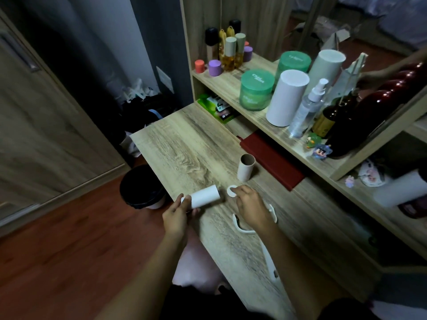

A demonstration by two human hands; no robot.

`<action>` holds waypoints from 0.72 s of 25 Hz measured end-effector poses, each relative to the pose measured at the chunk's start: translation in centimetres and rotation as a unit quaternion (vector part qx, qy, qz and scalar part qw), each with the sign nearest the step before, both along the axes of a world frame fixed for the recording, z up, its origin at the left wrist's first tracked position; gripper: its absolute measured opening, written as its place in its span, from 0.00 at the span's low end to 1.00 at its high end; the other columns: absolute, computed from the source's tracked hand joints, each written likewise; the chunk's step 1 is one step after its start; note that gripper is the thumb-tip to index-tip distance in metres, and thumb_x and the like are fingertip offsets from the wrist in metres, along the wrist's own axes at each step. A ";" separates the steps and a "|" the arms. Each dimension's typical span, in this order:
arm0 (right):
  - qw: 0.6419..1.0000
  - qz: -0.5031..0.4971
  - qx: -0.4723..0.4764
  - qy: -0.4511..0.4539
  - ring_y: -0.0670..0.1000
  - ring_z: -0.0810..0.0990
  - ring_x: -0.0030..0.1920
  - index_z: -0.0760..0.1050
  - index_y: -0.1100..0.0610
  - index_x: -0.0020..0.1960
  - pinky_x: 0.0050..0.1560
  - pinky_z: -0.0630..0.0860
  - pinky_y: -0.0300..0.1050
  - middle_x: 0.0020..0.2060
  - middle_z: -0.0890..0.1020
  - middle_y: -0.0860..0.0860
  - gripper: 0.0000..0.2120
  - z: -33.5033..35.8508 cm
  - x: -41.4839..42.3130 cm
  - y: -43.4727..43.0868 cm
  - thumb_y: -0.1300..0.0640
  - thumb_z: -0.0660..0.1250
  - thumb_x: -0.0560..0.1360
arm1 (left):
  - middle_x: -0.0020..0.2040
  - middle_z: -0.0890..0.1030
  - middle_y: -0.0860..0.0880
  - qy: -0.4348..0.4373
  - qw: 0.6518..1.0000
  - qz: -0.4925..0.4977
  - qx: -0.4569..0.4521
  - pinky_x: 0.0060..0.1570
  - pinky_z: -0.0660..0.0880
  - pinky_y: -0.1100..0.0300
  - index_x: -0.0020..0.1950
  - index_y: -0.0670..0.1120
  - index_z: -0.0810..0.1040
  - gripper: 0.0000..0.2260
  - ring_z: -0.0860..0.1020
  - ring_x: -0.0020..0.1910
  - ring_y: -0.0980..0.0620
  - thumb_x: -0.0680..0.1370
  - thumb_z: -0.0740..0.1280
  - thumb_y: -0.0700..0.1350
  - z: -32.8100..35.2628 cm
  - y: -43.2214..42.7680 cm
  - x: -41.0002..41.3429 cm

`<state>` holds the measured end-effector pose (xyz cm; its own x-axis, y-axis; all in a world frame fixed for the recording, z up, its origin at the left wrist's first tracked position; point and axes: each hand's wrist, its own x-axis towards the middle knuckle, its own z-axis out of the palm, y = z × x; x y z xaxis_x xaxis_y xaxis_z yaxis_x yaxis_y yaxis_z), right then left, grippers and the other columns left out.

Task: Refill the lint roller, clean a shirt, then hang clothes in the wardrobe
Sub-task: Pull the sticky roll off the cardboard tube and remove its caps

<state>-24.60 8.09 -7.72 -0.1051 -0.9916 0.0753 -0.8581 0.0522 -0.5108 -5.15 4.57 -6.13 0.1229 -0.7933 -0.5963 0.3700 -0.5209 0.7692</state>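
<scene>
A fresh white lint roll (206, 196) lies tilted at the desk's left edge, and my left hand (177, 213) grips its near end. My right hand (249, 205) rests on the desk just right of the roll, fingertips pinching a small white round cap (231, 190). The white lint roller handle (268, 257) lies on the desk under and behind my right wrist, partly hidden by it. An empty brown cardboard core (246, 167) stands upright a little beyond the cap.
The wooden desk (184, 144) carries a dark red notebook (272, 159). Jars, bottles and white tubes crowd the shelf (261, 116) at the back right. A black bin (142, 187) stands on the floor left of the desk. Wardrobe doors (46, 135) are at left.
</scene>
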 end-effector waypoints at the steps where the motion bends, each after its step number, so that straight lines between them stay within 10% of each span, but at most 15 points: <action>1: 1.000 -0.020 -0.011 -0.010 0.61 0.79 0.53 0.76 0.61 0.59 0.57 0.76 0.53 0.53 0.81 0.60 0.18 0.3 -0.5 0.4 0.67 0.59 0.71 | 0.62 0.75 0.37 0.003 1.000 -0.002 -0.002 0.32 0.78 0.66 0.66 0.39 0.73 0.19 0.79 0.38 0.47 0.75 0.69 0.39 0.1 -0.2 -0.1; 9: 0.994 0.063 0.061 -0.063 0.51 0.67 0.66 0.59 0.54 0.73 0.64 0.63 0.41 0.67 0.68 0.53 0.39 4.5 -4.1 2.8 0.54 0.72 0.67 | 0.62 0.79 0.45 -0.114 0.962 -0.224 -0.107 0.58 0.77 0.50 0.63 0.47 0.77 0.24 0.79 0.58 0.49 0.69 0.74 0.50 2.5 0.5 -4.5; 18: 0.999 -0.010 0.038 -0.005 0.55 0.78 0.55 0.72 0.56 0.63 0.51 0.72 0.46 0.55 0.79 0.54 0.27 4.7 -5.5 3.9 0.52 0.74 0.67 | 0.57 0.80 0.44 -0.045 0.946 -0.296 -0.126 0.53 0.79 0.54 0.63 0.42 0.77 0.17 0.82 0.52 0.50 0.74 0.69 0.37 3.9 1.3 -7.0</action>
